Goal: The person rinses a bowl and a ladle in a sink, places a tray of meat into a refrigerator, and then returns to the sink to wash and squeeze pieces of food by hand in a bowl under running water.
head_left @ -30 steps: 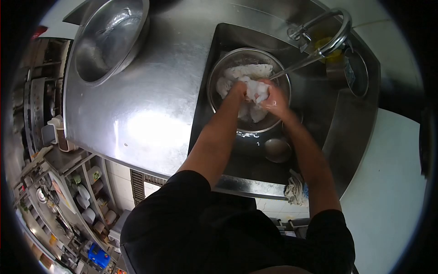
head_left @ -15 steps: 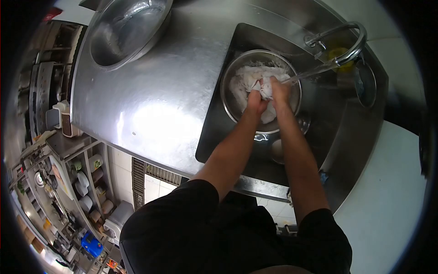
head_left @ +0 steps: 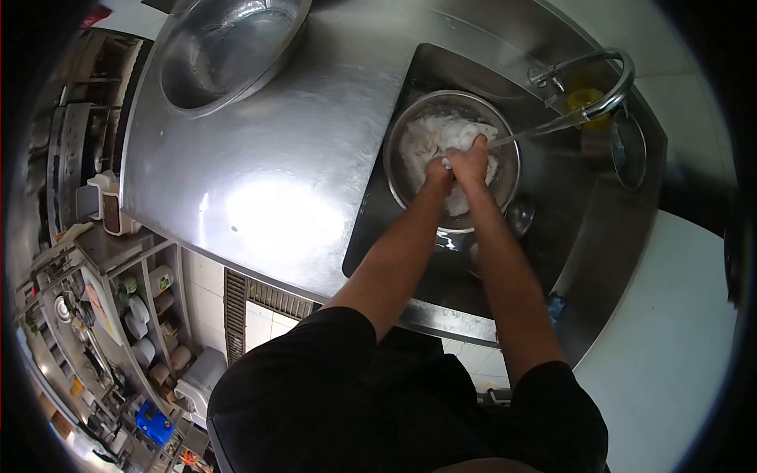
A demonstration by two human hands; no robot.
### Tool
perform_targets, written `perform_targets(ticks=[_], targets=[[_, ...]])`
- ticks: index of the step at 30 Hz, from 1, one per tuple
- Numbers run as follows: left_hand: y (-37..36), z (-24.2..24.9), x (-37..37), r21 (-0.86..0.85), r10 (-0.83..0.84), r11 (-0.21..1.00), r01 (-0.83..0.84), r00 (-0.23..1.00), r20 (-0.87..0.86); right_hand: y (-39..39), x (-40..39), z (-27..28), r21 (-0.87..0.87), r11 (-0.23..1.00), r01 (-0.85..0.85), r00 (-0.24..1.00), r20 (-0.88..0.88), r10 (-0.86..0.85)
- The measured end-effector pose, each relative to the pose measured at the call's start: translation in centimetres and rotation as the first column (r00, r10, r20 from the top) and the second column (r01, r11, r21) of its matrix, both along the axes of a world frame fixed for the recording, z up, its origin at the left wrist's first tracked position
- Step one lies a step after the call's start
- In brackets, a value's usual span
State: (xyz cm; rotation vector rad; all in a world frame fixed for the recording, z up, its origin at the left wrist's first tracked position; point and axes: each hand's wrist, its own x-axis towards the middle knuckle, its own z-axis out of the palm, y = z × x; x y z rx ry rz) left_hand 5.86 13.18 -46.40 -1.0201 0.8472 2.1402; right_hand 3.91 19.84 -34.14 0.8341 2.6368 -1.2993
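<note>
A round metal bowl sits in the dark sink, with a wet white cloth-like mass inside it. My left hand is closed on part of the white material near the bowl's middle. Right beside it, my right hand grips the material too, thumb toward the upper side. Water from the curved faucet streams down toward my right hand and the bowl. Fingertips of both hands are hidden in the material.
A large metal basin stands on the steel counter at the upper left. Right of the sink hangs a round strainer near something yellow. A ladle lies beside the bowl. Shelves with dishes stand at lower left.
My hands have come closer together, and my right hand has turned over the white material. The white mass has shifted and bunched in the bowl.
</note>
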Motion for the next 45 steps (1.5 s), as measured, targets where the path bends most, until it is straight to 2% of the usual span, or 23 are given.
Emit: perform_targets(ticks=[2,3,4,5,6,8,10,13,14,15,17,18,20,22,23,25,29,32,34,37,40,42,45], targets=[[0.3,2.2,1.4,-0.209,-0.088,0.976,0.064,0.99,-0.108,1.1,-0.1,-1.2,0.041,0.999,0.008,0.999,0.052,-0.01],[0.1,2.9,1.4,-0.425,-0.391,0.863,0.272,0.893,-0.222,1.3,-0.4,-1.1,0.084,0.996,0.01,0.998,0.057,-0.015],[-0.2,3.6,1.4,-0.659,-0.647,0.659,0.363,0.721,-0.249,1.5,-0.6,-1.0,0.126,0.992,0.011,0.998,0.061,-0.019],[-0.5,2.9,1.6,-0.908,-0.961,0.19,0.374,0.258,-0.096,1.7,-0.9,-0.5,0.153,0.988,0.003,0.995,0.1,-0.018],[-1.0,2.8,1.7,-0.958,-0.946,-0.266,0.108,-0.222,0.238,1.6,-1.1,-0.3,0.19,0.98,-0.056,0.994,0.101,0.038],[-0.7,1.8,2.6,-0.941,-0.982,-0.186,0.284,-0.094,0.166,1.3,-2.1,0.3,0.265,0.949,-0.172,0.983,0.103,0.15],[-0.3,1.6,3.2,-0.891,-0.983,-0.176,0.418,-0.032,0.179,1.4,-3.0,1.2,0.315,0.891,-0.328,0.944,0.136,0.299],[-1.9,9.0,1.3,-0.939,-0.955,-0.293,0.181,-0.113,0.276,1.8,-4.1,3.7,0.349,0.8,-0.489,0.873,0.195,0.448],[-1.9,7.7,1.1,-0.966,-0.972,-0.231,0.115,0.018,0.234,2.2,-4.4,4.7,0.356,0.77,-0.53,0.848,0.216,0.485],[-1.7,5.0,0.7,-0.984,-0.974,-0.173,0.042,0.145,0.177,3.0,-4.7,5.5,0.252,0.784,-0.567,0.824,0.189,0.534],[-1.3,3.9,0.0,-0.997,-0.96,0.069,0.039,0.274,-0.056,5.2,-5.5,6.8,0.043,0.775,-0.63,0.774,0.118,0.622],[-1.5,5.1,-0.4,-0.959,-0.932,0.258,0.116,0.293,-0.215,6.0,-5.6,7.3,-0.028,0.77,-0.638,0.762,0.121,0.636],[-2.1,8.1,-2.0,-0.764,-0.787,0.597,0.246,0.363,-0.498,7.4,-6.0,8.4,-0.167,0.749,-0.641,0.74,0.121,0.661],[-2.4,11.1,-3.0,-0.436,-0.551,0.834,0.339,0.472,-0.688,8.2,-6.1,9.5,-0.28,0.75,-0.6,0.739,0.165,0.653],[-2.8,12.8,-3.1,-0.355,-0.528,0.847,0.396,0.548,-0.648,8.5,-6.2,9.7,-0.336,0.746,-0.575,0.736,0.184,0.651],[-3.4,15.5,-2.6,-0.182,-0.493,0.86,0.477,0.684,-0.537,9.4,-5.6,5.9,-0.325,0.826,-0.46,0.845,0.124,0.519],[-1.3,9.0,-1.5,-0.087,-0.337,0.94,0.33,0.856,-0.392,7.7,-4.0,3.7,-0.236,0.942,-0.237,0.963,0.075,0.261],[-1.4,8.5,-1.3,0.045,-0.258,0.959,0.28,0.929,-0.266,6.3,-2.0,3.2,-0.052,0.926,-0.375,0.924,-0.097,0.369],[-1.7,10.9,-1.0,0.226,-0.155,0.953,0.2,0.967,-0.204,4.8,-1.1,4.0,0.015,0.949,-0.315,0.943,-0.109,0.315],[-1.4,8.2,-1.3,0.105,-0.169,0.975,0.194,0.964,-0.207,4.0,-0.6,4.2,-0.002,0.954,-0.3,0.946,-0.13,0.298],[-1.5,9.4,-3.1,0.351,-0.054,0.931,0.095,0.991,-0.125,4.0,-0.7,4.5,0.023,0.924,-0.382,0.911,-0.159,0.38],[-1.8,11.4,-3.4,0.294,-0.073,0.949,0.114,0.987,-0.144,4.5,-1.1,2.8,0.092,0.898,-0.431,0.886,-0.145,0.44],[-1.6,11.1,-3.5,0.31,0.024,0.95,0.026,0.987,-0.158,4.4,-1.3,2.4,-0.068,0.935,-0.349,0.932,-0.127,0.339]])
